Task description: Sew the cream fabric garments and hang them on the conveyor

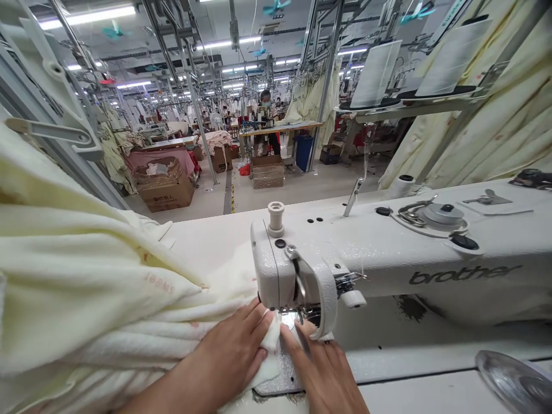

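Left hand (230,359) lies flat, fingers together, pressing the cream cloth (86,287) that fills the frame's lower left. Right hand (323,374), fingers spread, rests on the cloth's edge under the sewing machine (388,259) head, at bottom centre.

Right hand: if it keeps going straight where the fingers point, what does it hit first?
Probably the presser foot and needle area under the sewing machine head. The right hand lies flat on the needle plate, fingers aimed up and away at it; the gap is hard to judge.
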`<state>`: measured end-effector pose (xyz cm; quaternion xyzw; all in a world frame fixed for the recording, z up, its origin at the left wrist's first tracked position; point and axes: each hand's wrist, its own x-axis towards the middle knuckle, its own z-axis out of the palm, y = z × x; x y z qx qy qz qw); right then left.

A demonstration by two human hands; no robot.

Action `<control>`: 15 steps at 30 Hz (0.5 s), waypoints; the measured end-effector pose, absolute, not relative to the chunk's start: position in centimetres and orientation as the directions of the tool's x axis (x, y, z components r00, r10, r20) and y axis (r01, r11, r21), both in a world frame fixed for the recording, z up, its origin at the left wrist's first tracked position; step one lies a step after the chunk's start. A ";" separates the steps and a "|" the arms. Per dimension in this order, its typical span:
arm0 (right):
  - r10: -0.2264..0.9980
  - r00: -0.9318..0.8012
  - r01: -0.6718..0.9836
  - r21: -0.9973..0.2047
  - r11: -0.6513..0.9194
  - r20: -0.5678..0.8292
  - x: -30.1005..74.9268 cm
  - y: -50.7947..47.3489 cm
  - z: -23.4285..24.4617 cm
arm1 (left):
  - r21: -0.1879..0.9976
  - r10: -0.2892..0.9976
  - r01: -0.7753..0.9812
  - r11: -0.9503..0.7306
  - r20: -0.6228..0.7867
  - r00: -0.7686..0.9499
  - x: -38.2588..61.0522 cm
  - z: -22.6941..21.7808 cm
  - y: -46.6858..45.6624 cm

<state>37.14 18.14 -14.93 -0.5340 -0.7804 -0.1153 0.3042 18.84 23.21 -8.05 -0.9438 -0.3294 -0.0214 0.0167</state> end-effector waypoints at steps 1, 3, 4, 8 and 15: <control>0.764 -0.235 0.905 -0.152 0.398 0.601 37.0 18.1 -15.0 | -0.010 0.629 0.630 -0.777 0.044 0.776 18.9 -8.1 23.3; 0.764 -0.234 0.911 -0.139 0.389 0.601 36.8 18.0 -15.1 | 0.012 0.654 0.654 -0.756 0.040 0.756 18.8 -8.3 23.3; 0.763 -0.244 0.914 -0.121 0.387 0.599 36.8 17.9 -15.2 | 0.022 0.663 0.663 -0.748 0.042 0.747 18.8 -8.4 23.3; 0.752 -0.317 0.920 -0.004 0.392 0.578 37.2 17.7 -14.8 | 0.028 0.649 0.649 -0.760 0.066 0.758 18.7 -8.3 23.0; 0.722 -0.333 0.899 -0.026 0.437 0.606 34.6 17.7 -14.1 | 0.067 0.656 0.654 -0.754 0.140 0.742 18.6 -7.8 23.4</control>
